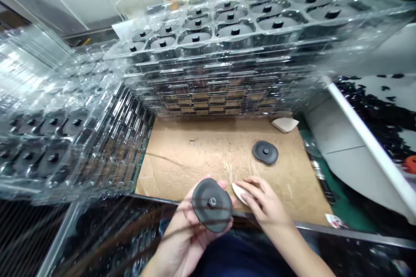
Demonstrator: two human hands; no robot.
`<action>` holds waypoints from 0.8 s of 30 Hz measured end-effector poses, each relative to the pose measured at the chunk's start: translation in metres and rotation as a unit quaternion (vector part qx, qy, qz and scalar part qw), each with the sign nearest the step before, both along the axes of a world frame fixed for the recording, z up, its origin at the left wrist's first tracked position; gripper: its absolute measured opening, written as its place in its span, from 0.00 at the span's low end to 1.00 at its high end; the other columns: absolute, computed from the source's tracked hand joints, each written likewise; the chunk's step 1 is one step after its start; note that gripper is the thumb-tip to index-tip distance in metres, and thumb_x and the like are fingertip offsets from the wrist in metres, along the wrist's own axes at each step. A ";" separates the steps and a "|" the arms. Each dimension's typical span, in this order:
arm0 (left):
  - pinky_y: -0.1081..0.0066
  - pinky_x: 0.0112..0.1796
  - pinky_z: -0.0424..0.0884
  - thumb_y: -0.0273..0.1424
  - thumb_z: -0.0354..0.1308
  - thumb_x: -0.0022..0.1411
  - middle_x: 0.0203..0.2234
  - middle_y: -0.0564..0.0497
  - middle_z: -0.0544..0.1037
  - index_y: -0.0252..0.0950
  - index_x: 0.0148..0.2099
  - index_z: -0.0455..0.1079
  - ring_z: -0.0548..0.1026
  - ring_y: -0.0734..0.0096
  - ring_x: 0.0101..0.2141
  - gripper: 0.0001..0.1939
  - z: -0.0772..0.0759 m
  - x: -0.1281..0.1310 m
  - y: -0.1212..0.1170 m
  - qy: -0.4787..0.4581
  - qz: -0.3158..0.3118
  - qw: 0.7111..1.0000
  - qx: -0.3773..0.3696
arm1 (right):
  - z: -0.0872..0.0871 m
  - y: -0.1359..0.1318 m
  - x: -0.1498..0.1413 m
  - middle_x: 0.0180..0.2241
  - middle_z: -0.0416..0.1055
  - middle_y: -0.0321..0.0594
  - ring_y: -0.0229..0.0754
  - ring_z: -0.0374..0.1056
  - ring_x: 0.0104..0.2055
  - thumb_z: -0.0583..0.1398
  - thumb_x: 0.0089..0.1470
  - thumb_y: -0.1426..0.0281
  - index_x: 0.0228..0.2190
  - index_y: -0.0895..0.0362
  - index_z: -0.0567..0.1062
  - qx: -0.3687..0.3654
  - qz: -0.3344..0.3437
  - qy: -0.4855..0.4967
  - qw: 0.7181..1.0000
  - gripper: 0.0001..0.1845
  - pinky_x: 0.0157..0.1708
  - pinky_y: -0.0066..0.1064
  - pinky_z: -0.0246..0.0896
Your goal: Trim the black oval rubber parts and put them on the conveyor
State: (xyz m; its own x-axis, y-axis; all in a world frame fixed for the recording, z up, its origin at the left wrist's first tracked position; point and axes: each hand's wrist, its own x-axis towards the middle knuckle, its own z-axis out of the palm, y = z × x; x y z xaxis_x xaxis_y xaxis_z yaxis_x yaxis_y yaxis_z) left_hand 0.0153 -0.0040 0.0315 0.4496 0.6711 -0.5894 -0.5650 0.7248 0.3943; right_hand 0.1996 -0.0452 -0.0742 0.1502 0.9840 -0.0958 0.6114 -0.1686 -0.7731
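Note:
My left hand (pixel 188 229) holds a dark grey round disc (pixel 212 204) with a small metal stud at its centre, fingers curled around its rim, just above the near edge of a brown cardboard sheet (pixel 201 156). My right hand (pixel 264 205) is right beside it, fingers pinched on a small white curved piece (pixel 239 192) that touches the cardboard. A second dark disc (pixel 265 152) lies flat on the cardboard, farther back and to the right.
Stacks of clear plastic trays holding several dark discs rise behind the cardboard (pixel 234 30) and at the left (pixel 48 134). A white scrap (pixel 285 124) lies at the cardboard's far right corner. A white bin (pixel 364 138) with dark parts stands at the right.

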 end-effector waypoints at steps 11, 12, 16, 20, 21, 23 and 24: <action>0.65 0.44 0.70 0.29 0.68 0.43 0.45 0.44 0.76 0.38 0.45 0.72 0.73 0.58 0.45 0.24 -0.016 0.010 -0.002 0.019 0.066 0.998 0.005 | 0.058 0.019 0.000 0.39 0.72 0.39 0.42 0.70 0.38 0.51 0.57 0.64 0.41 0.52 0.71 0.024 0.023 -0.021 0.999 0.13 0.34 0.30 0.67; 0.66 0.43 0.70 0.27 0.68 0.42 0.44 0.44 0.76 0.38 0.46 0.72 0.74 0.60 0.44 0.25 -0.017 0.011 -0.004 0.020 0.069 0.997 0.004 | 0.074 0.021 -0.007 0.40 0.72 0.38 0.41 0.69 0.40 0.51 0.58 0.66 0.41 0.51 0.70 0.078 0.020 0.006 0.997 0.11 0.34 0.28 0.66; 0.73 0.39 0.70 0.26 0.67 0.43 0.40 0.47 0.78 0.40 0.45 0.72 0.75 0.67 0.39 0.24 -0.017 0.013 -0.007 0.018 0.051 0.999 -0.005 | 0.121 0.024 -0.036 0.36 0.73 0.41 0.41 0.68 0.38 0.51 0.55 0.77 0.43 0.57 0.68 0.246 0.115 0.027 0.962 0.14 0.37 0.32 0.63; 0.79 0.35 0.70 0.25 0.68 0.41 0.35 0.52 0.80 0.42 0.39 0.75 0.76 0.74 0.34 0.19 -0.012 0.016 -0.005 0.049 0.049 0.997 0.016 | 0.131 0.030 -0.047 0.32 0.73 0.37 0.39 0.68 0.32 0.50 0.54 0.79 0.37 0.57 0.71 0.158 0.196 0.037 0.967 0.13 0.32 0.30 0.63; 0.80 0.35 0.70 0.26 0.68 0.41 0.32 0.53 0.80 0.41 0.37 0.75 0.76 0.76 0.31 0.17 -0.010 0.017 -0.004 0.045 0.046 0.998 0.020 | 0.131 0.031 -0.048 0.32 0.74 0.38 0.39 0.68 0.33 0.50 0.54 0.78 0.37 0.57 0.71 0.173 0.175 0.028 0.969 0.13 0.33 0.31 0.63; 0.78 0.38 0.70 0.27 0.68 0.41 0.27 0.55 0.80 0.40 0.35 0.76 0.75 0.78 0.28 0.14 -0.006 0.018 -0.004 0.017 0.040 0.999 0.026 | 0.130 0.031 -0.050 0.34 0.74 0.41 0.42 0.69 0.35 0.50 0.54 0.77 0.39 0.59 0.71 0.235 0.130 0.003 0.963 0.13 0.36 0.34 0.62; 0.77 0.40 0.69 0.28 0.69 0.39 0.27 0.54 0.80 0.40 0.35 0.76 0.76 0.77 0.29 0.16 -0.005 0.018 -0.004 -0.002 0.040 0.999 0.028 | 0.130 0.029 -0.049 0.34 0.74 0.42 0.42 0.69 0.35 0.50 0.55 0.77 0.40 0.59 0.70 0.255 0.121 0.001 0.959 0.13 0.37 0.34 0.62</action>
